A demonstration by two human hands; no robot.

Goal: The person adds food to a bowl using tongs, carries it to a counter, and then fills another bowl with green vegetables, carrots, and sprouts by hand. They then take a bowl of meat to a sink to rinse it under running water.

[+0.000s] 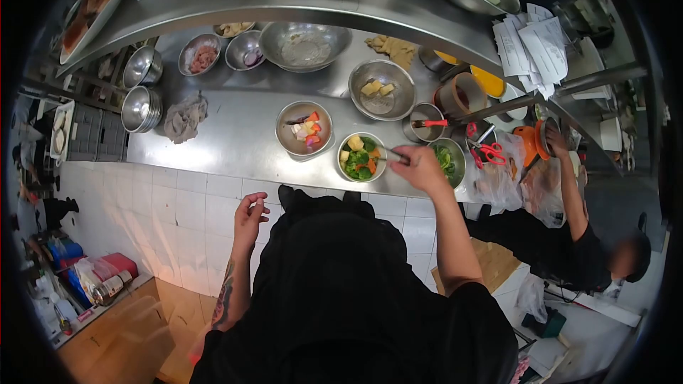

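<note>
My right hand [420, 167] is closed around a slim metal utensil [393, 155], possibly tongs, whose far end reaches over a bowl of mixed vegetables [361, 159]. Green leaves or florets, orange pieces and pale yellow chunks fill that bowl. Off the counter's front edge hangs my left hand [250, 215], holding nothing, its fingers loosely bent and apart. Between the hands, farther back, stands a metal bowl [284, 144] with red-orange, white and purple pieces. Just right of my right hand, a bowl of green leaves [455, 163] is partly covered by it.
Metal bowls [142, 109] and a grey cloth [186, 119] occupy the counter's left. A large bowl with yellow chunks [397, 103], a pot with a red-handled brush [430, 124] and red scissors [487, 155] stand right. A steel shelf [299, 1] overhangs the back. A co-worker [580, 242] reaches in at right.
</note>
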